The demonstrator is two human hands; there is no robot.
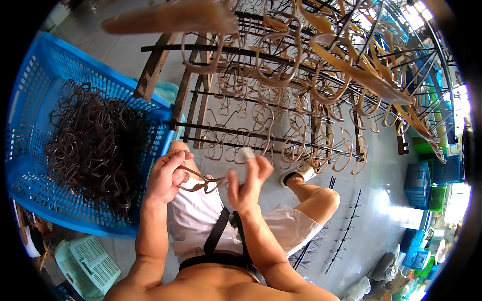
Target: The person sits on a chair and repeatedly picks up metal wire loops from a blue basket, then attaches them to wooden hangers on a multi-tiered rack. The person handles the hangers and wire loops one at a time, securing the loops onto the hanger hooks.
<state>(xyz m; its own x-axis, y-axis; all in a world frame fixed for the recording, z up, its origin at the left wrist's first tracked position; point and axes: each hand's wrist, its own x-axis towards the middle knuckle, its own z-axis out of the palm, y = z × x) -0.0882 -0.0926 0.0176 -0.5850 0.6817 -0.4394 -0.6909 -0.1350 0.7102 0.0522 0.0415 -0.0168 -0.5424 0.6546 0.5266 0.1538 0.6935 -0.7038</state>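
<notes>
The left hand pinches one end of a brown eyeglass frame, its long axis slanting towards four o'clock; around three, the right hand has its fingers apart, whether touching I can't tell.

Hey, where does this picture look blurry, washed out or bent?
Head view: bare right hand partly smeared; glare whitening patches of the shiny grey floor at right; blue perforated plastic basket bowed near the left rim; brown translucent piece at top edge soft.
</notes>
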